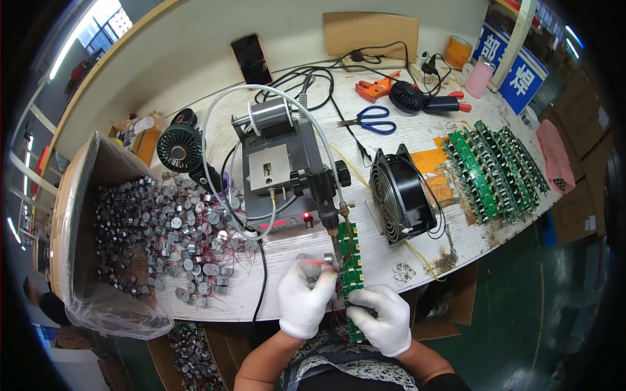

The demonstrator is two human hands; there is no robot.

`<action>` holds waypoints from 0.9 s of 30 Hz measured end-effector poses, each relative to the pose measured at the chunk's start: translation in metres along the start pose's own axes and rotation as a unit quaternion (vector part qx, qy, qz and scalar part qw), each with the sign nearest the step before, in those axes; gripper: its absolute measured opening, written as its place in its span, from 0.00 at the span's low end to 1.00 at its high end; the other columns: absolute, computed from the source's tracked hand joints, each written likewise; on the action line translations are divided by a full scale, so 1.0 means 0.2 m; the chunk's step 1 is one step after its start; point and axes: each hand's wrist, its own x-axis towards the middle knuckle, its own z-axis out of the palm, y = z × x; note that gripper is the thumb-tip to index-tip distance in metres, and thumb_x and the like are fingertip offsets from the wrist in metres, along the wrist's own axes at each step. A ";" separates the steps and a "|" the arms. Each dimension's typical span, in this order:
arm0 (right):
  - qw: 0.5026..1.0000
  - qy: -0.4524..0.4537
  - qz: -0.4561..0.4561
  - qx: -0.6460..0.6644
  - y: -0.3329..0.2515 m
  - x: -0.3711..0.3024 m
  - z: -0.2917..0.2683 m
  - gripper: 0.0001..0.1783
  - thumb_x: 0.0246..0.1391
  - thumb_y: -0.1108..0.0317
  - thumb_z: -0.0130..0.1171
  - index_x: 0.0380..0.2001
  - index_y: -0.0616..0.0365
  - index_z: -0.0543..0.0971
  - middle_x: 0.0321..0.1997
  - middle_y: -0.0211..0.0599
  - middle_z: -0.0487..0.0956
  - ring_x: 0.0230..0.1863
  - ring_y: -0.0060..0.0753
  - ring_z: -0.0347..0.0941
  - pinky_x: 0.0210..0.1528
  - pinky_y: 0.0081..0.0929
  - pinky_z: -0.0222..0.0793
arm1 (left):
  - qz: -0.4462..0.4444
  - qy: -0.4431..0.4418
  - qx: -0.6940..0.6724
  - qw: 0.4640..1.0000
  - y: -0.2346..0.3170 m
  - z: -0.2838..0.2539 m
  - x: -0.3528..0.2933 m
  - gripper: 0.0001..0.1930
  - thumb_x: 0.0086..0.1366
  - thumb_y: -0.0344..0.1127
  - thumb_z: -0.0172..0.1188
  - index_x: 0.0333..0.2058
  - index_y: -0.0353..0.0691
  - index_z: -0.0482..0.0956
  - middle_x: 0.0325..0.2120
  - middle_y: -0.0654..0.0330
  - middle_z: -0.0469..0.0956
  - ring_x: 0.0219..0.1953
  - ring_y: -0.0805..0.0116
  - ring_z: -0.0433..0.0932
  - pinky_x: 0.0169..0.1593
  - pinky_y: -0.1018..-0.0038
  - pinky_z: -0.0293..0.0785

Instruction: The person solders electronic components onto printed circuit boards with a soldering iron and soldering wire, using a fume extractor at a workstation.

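My left hand [306,296], in a white glove, is closed in a pinch on a small silver wired motor [328,259]. It is beside the tip of a fixed soldering iron [324,195], which points down at a green circuit board strip [352,277]. The strip runs toward me past the table's front edge. My right hand [383,319], also gloved, grips the strip's near part between thumb and fingers. The soldering machine [270,166] carries a solder wire spool [270,114] on top. Fingers partly hide the motor's wires.
A heap of wired motors [189,221] spills from a plastic-lined carton [78,215] on the left. A black fan [398,195] stands right of the iron. Finished-looking rows of circuit boards [489,173] lie farther right. Blue-handled scissors [375,120], a handheld fan [179,150] and a phone [251,58] are farther back.
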 end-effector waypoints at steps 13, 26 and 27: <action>0.999 0.008 -0.037 -0.020 -0.01 -0.01 0.00 0.14 0.41 0.78 0.68 0.36 0.61 0.81 0.32 0.40 0.78 0.30 0.38 0.77 0.33 0.27 0.73 | 0.038 0.039 0.077 0.996 -0.02 0.01 0.00 0.07 0.58 0.28 0.65 0.31 0.32 0.77 0.24 0.62 0.79 0.24 0.81 0.73 0.29 0.81 0.71; 1.000 0.010 0.010 0.003 0.02 -0.03 0.02 0.13 0.42 0.78 0.68 0.35 0.61 0.81 0.33 0.41 0.78 0.31 0.37 0.78 0.34 0.27 0.73 | 0.017 0.038 0.064 0.997 -0.04 0.00 0.00 0.06 0.57 0.28 0.64 0.30 0.32 0.76 0.24 0.61 0.79 0.24 0.80 0.73 0.29 0.81 0.71; 1.000 0.010 0.010 0.003 0.02 -0.03 0.02 0.13 0.42 0.78 0.68 0.35 0.61 0.81 0.33 0.41 0.78 0.31 0.37 0.78 0.34 0.27 0.73 | 0.009 0.033 0.067 0.997 -0.03 0.00 0.00 0.06 0.57 0.27 0.63 0.30 0.31 0.76 0.24 0.61 0.79 0.24 0.80 0.73 0.28 0.81 0.71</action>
